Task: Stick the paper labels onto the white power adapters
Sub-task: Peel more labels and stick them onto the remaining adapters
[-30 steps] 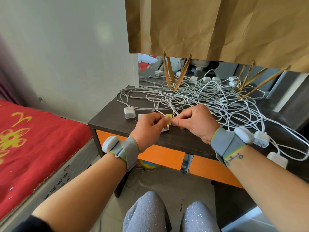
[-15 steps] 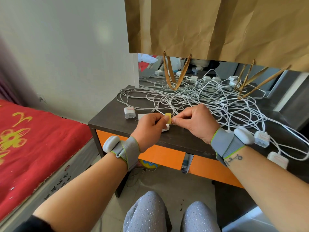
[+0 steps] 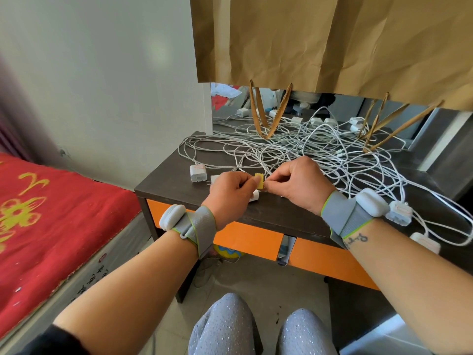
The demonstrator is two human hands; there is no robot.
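Head view: left hand (image 3: pixel 230 193) and right hand (image 3: pixel 298 184) both pinch the yellow label strip (image 3: pixel 259 181) between them. White adapter (image 3: pixel 254 196) sits on the bench (image 3: pixel 176 185) at 6 o'clock under the strip, nearer the left hand.

Surface (image 3: pixel 176 185): dark top, orange drawer fronts (image 3: pixel 252 238) below.
Bed (image 3: pixel 46 213): left of the surface — red cover with yellow pattern.
Paper bag (image 3: pixel 332 39): brown, hanging at top — handles (image 3: pixel 268 111) dangling.
Floor (image 3: pixel 256 285): grey, beneath the surface.
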